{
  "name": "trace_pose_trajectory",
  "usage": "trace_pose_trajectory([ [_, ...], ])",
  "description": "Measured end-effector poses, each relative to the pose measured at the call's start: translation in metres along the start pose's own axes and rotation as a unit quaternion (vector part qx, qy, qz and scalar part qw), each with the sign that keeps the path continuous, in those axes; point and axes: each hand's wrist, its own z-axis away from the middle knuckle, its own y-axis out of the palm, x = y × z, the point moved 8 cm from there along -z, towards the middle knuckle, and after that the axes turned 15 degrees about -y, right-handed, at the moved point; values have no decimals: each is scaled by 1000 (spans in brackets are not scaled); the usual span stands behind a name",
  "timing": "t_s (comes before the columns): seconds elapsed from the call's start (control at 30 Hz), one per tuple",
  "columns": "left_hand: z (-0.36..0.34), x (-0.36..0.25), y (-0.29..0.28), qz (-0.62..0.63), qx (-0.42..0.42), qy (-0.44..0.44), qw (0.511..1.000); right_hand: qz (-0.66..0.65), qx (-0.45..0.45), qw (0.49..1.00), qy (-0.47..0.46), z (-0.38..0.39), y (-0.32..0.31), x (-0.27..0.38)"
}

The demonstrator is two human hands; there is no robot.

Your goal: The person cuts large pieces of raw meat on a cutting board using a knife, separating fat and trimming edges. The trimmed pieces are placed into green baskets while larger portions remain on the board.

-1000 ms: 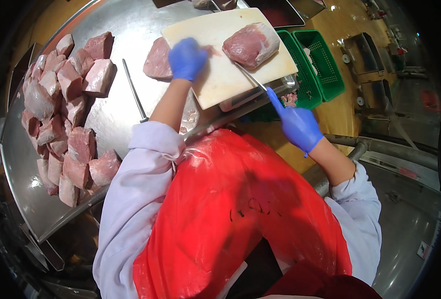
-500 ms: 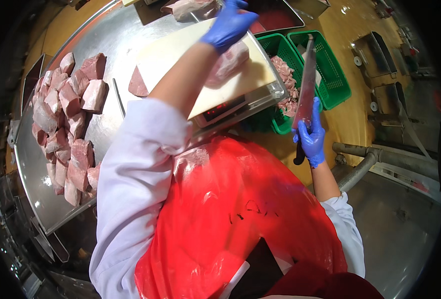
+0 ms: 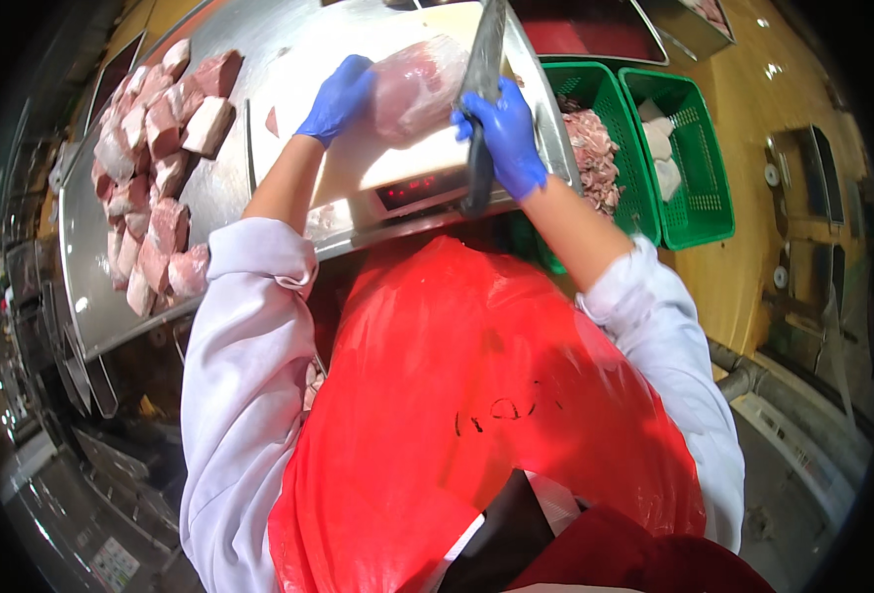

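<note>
meat lump [image 3: 412, 89] lying on the white cutting board [image 3: 382, 163]. i log the left hand [image 3: 340, 97] against the lump's left side; from my view i cannot tell how far it closes. right hand [image 3: 504, 136] grips the knife [image 3: 484, 64] by its dark handle [image 3: 476, 178], blade pointing away from the red apron [image 3: 476, 336].

pink meat chunk [image 3: 409, 91], partly pale, lying on white board [image 3: 427, 161] | knife [image 3: 483, 67], dark handle, metal blade pointing away
</note>
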Motion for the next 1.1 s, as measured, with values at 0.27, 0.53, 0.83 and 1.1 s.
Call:
trace_pose_trajectory([
  [0.27,108,-78,30,57,38,-66,995,100,290,941,143,-152,23,-22],
  [0.53,79,-41,-23,136,-193,-205,950,98,172,980,0,-55,40,22],
  [0.83,46,-23,-3,115,-171,-204,957,402,206,858,-244,-44,39,17],
  [1.1,58,-12,3,186,-218,-160,945,613,394,664,-166,-23,96,-7],
])
